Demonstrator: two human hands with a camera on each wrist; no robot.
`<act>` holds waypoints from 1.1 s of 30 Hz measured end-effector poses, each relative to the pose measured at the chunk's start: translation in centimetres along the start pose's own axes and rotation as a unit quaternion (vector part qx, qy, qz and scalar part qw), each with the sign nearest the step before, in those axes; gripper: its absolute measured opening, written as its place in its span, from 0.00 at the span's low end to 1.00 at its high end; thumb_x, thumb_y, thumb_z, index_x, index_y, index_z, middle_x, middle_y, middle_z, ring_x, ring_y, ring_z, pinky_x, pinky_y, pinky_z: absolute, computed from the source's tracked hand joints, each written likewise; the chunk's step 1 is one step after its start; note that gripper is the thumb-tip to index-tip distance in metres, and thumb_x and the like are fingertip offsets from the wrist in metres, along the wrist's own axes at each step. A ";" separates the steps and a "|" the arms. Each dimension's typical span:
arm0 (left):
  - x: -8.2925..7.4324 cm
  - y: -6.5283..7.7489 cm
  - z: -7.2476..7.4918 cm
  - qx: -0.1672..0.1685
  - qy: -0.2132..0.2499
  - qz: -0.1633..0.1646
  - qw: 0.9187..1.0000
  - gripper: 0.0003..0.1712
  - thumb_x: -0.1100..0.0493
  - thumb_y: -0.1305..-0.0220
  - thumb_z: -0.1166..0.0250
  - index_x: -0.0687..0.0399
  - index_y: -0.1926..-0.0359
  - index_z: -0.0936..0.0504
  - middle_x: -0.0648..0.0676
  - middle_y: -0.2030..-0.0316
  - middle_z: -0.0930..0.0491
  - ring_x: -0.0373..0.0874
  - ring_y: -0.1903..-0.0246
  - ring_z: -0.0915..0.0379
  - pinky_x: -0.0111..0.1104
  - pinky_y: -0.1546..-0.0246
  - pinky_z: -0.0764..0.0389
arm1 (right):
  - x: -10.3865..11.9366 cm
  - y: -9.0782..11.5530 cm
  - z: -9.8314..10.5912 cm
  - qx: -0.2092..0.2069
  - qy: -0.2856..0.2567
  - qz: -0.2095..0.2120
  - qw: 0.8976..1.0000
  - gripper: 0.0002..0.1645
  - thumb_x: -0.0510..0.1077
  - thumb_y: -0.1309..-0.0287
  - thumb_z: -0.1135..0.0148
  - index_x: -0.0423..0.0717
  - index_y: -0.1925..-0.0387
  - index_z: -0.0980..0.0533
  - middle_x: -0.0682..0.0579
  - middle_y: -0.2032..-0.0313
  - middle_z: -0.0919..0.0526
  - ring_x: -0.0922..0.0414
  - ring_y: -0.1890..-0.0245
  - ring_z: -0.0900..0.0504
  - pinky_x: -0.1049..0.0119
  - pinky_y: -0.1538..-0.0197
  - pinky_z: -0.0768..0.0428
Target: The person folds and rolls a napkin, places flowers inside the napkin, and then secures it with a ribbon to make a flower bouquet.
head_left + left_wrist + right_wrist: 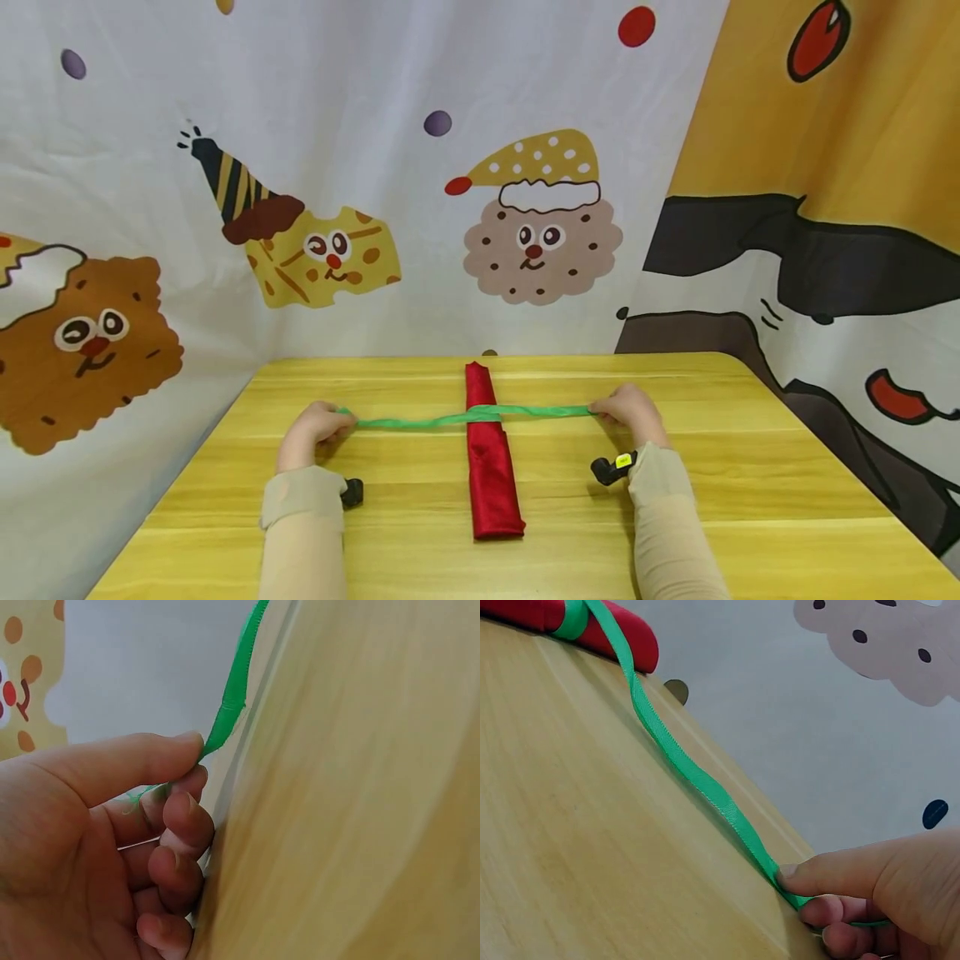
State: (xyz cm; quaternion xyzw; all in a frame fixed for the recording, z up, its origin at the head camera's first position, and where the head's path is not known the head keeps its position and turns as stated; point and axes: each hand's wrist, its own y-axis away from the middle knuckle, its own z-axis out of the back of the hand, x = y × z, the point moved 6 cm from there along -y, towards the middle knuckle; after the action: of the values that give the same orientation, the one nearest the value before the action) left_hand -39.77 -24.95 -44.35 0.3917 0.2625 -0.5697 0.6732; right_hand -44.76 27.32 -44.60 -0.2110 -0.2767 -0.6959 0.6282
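Observation:
A folded red satin cloth [491, 479] lies lengthwise on the table. Around its upper part passes a green ribbon [543, 411], whose two ends stretch out to the left and right. My left hand [318, 429] pinches one end between thumb and forefinger; in the left wrist view, frayed green threads stick out behind the thumb of that hand [112, 825]. At the other side my right hand [630, 411] pinches the opposite end, seen also in the right wrist view, where the ribbon [682, 761] runs slightly twisted from the cloth [604, 637] to the thumb.
The wooden table [405, 533] has its far edge against a white curtain [360, 100] printed with cartoon biscuits and cheese. A black wrist camera [611, 469] sits at the right cuff, another camera [352, 492] at the left.

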 end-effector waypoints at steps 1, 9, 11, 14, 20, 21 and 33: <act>0.0 0.0 0.0 -0.001 0.001 0.001 1.000 0.16 0.59 0.38 0.39 0.57 0.81 0.29 0.50 0.85 0.35 0.42 0.83 0.40 0.34 0.75 0.32 | 0.0 0.0 0.0 -0.003 0.007 -0.001 1.000 0.19 0.51 0.47 0.31 0.42 0.83 0.20 0.51 0.84 0.23 0.55 0.82 0.30 0.62 0.74 0.30; 0.1 0.0 -0.1 -0.008 -0.017 0.003 1.000 0.14 0.58 0.40 0.35 0.57 0.80 0.25 0.51 0.82 0.30 0.44 0.81 0.38 0.35 0.75 0.32 | 0.0 0.3 0.2 -0.009 0.008 0.001 1.000 0.21 0.54 0.43 0.34 0.41 0.80 0.20 0.49 0.79 0.20 0.54 0.79 0.28 0.61 0.71 0.30; 0.1 0.0 -0.1 -0.008 -0.019 0.008 1.000 0.14 0.57 0.40 0.34 0.57 0.79 0.25 0.52 0.82 0.30 0.43 0.81 0.38 0.35 0.76 0.32 | -0.2 0.3 0.4 -0.010 -0.001 0.003 1.000 0.22 0.55 0.41 0.36 0.40 0.77 0.20 0.48 0.76 0.19 0.54 0.77 0.26 0.61 0.70 0.28; -0.1 0.3 0.1 -0.017 -0.032 0.012 0.999 0.13 0.56 0.39 0.35 0.59 0.73 0.27 0.53 0.78 0.31 0.45 0.78 0.37 0.37 0.75 0.31 | -0.5 0.3 0.7 -0.016 -0.010 0.005 1.000 0.23 0.55 0.40 0.37 0.38 0.74 0.19 0.48 0.74 0.18 0.54 0.75 0.24 0.60 0.69 0.26; -2.1 0.9 0.6 -0.058 -0.082 -0.008 0.995 0.22 0.50 0.33 0.41 0.65 0.53 0.32 0.65 0.60 0.27 0.56 0.62 0.30 0.46 0.62 0.29 | -1.3 0.6 1.9 -0.036 -0.002 0.000 0.999 0.25 0.57 0.37 0.41 0.38 0.74 0.21 0.49 0.77 0.21 0.54 0.78 0.28 0.61 0.70 0.29; -2.6 0.9 0.6 -0.065 -0.087 -0.015 0.994 0.23 0.49 0.33 0.42 0.66 0.50 0.32 0.66 0.57 0.26 0.58 0.60 0.29 0.48 0.60 0.29 | -1.5 0.7 2.2 -0.042 0.001 0.000 0.999 0.26 0.57 0.37 0.42 0.37 0.74 0.21 0.49 0.77 0.22 0.54 0.78 0.28 0.60 0.71 0.29; -7.9 0.2 -3.7 -0.022 -0.045 -0.113 0.992 0.21 0.51 0.30 0.42 0.62 0.47 0.24 0.65 0.48 0.24 0.57 0.52 0.27 0.48 0.54 0.26 | 1.9 -0.3 1.9 -0.095 -0.043 0.078 0.992 0.20 0.53 0.36 0.42 0.43 0.78 0.27 0.53 0.80 0.29 0.56 0.80 0.35 0.62 0.73 0.34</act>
State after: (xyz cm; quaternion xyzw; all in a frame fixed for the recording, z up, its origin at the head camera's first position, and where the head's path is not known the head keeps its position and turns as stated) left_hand -40.88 -17.43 -40.03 0.3186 0.2874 -0.6534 0.6237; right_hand -45.36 27.07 -41.99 -0.3199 -0.2188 -0.6581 0.6454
